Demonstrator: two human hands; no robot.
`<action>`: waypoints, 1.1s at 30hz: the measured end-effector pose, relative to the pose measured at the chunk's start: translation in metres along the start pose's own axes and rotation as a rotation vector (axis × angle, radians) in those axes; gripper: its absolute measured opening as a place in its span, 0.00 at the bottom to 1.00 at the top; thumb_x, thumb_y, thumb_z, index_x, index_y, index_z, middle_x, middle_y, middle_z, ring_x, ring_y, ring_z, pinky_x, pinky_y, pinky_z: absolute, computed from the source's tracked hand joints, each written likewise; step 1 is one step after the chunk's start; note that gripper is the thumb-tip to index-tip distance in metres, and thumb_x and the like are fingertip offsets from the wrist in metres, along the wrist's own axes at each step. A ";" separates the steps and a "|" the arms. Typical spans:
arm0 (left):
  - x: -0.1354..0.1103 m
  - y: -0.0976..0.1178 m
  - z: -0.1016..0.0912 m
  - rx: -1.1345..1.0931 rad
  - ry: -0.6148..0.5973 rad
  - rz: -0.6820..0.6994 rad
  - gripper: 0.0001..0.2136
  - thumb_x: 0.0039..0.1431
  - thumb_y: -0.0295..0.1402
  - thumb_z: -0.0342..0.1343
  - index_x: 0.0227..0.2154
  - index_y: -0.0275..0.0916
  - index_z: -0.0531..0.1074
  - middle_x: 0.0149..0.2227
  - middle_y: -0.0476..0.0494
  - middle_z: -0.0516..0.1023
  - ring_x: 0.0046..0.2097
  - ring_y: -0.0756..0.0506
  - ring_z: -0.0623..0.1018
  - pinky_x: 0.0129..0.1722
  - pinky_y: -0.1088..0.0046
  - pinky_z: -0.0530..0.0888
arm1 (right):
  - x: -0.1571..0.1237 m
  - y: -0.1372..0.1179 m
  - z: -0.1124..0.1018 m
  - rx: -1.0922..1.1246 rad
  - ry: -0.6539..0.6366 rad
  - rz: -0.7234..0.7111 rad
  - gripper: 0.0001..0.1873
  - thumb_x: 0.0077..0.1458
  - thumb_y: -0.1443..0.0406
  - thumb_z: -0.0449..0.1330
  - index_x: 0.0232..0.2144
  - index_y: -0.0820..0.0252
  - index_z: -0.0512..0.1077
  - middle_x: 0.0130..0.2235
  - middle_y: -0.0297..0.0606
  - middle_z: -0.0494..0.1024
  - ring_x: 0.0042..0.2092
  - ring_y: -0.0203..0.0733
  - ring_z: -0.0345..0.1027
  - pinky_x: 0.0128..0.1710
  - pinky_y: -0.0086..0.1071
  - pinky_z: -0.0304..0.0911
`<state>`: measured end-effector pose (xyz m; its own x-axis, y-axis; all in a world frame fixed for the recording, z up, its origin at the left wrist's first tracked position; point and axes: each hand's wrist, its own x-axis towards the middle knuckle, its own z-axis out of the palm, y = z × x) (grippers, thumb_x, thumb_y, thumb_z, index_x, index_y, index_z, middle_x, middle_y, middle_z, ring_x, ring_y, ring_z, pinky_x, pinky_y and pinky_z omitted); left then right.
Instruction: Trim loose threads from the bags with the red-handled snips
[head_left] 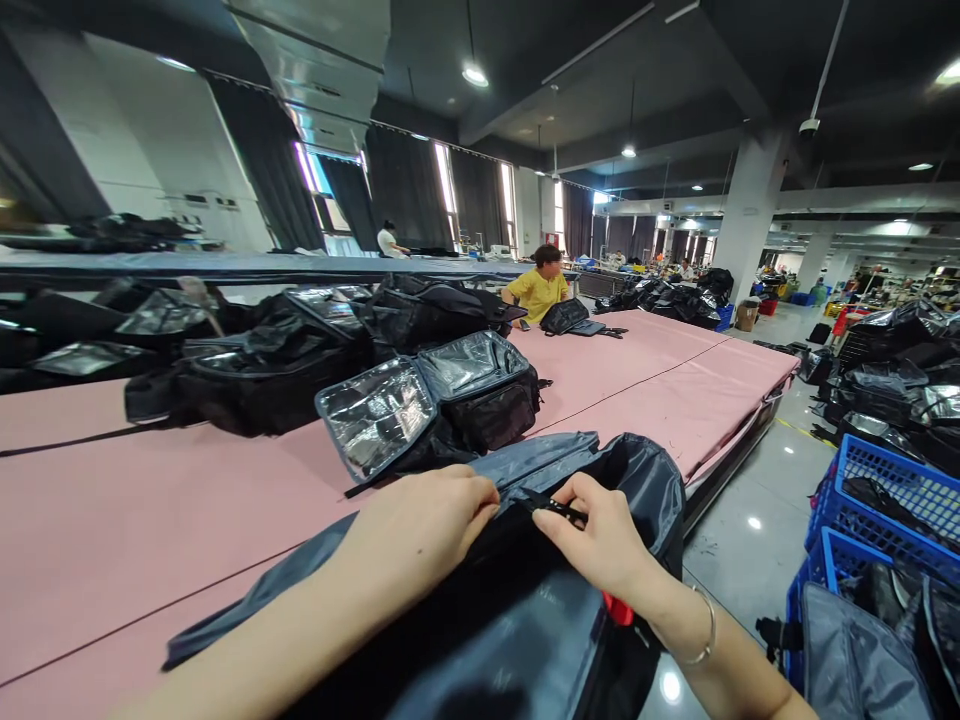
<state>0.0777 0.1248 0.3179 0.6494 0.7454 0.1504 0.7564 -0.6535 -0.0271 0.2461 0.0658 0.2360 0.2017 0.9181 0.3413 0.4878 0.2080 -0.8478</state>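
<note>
In front of me a black bag [495, 620] with a grey-blue lining lies opened out on the pink-covered table. My left hand [446, 510] is closed, its fingertips pinching the lining's edge near a seam. Close by on the right, my right hand [592, 525] grips small black thread snips [559, 507], their tip pointing left at that seam. The fingers hide part of the snips. Something red [619, 608] shows beneath my right wrist. Just beyond my hands sits another black bag [487, 400], its silvery-lined lid folded open.
Several black bags [255, 370] are heaped across the pink table [637, 370] on the left. A person in yellow [541, 290] is at the far side, beside a bag. Blue crates [892, 470] holding bags stand on the floor at right, with more bags piled behind.
</note>
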 end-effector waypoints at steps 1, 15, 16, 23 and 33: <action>0.000 0.005 -0.002 0.051 -0.029 -0.008 0.15 0.59 0.32 0.43 0.29 0.40 0.77 0.32 0.41 0.77 0.33 0.40 0.78 0.28 0.68 0.67 | -0.001 0.000 0.000 -0.033 0.009 -0.023 0.10 0.52 0.57 0.59 0.27 0.56 0.65 0.20 0.26 0.65 0.23 0.34 0.62 0.26 0.26 0.56; -0.013 -0.019 0.012 -0.255 0.074 -0.184 0.16 0.53 0.42 0.41 0.28 0.42 0.72 0.30 0.47 0.78 0.29 0.44 0.75 0.30 0.69 0.68 | 0.001 -0.006 0.003 -0.224 0.020 -0.203 0.09 0.58 0.58 0.56 0.31 0.57 0.69 0.25 0.32 0.74 0.27 0.36 0.69 0.27 0.26 0.56; -0.015 -0.022 0.012 -0.314 0.066 -0.210 0.16 0.51 0.44 0.42 0.27 0.43 0.73 0.29 0.48 0.78 0.28 0.44 0.74 0.30 0.69 0.68 | 0.002 -0.009 0.003 -0.193 0.000 -0.180 0.10 0.57 0.58 0.57 0.30 0.57 0.69 0.23 0.30 0.73 0.25 0.35 0.68 0.26 0.25 0.55; -0.023 -0.022 0.012 -0.396 0.157 -0.224 0.19 0.48 0.48 0.43 0.28 0.42 0.74 0.31 0.46 0.79 0.30 0.42 0.75 0.33 0.66 0.69 | 0.004 -0.025 0.013 -0.332 -0.045 -0.231 0.08 0.54 0.57 0.61 0.30 0.55 0.71 0.22 0.29 0.72 0.25 0.37 0.68 0.27 0.28 0.55; -0.032 -0.033 0.021 -0.558 0.254 -0.071 0.20 0.54 0.51 0.45 0.26 0.42 0.72 0.27 0.47 0.76 0.30 0.46 0.73 0.30 0.72 0.69 | 0.012 -0.018 0.010 -0.080 -0.078 -0.231 0.10 0.55 0.59 0.59 0.25 0.56 0.69 0.20 0.26 0.65 0.23 0.32 0.58 0.26 0.26 0.50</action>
<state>0.0341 0.1253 0.2935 0.5078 0.7802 0.3653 0.5979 -0.6245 0.5024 0.2313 0.0761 0.2518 0.0122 0.8734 0.4869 0.5794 0.3907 -0.7153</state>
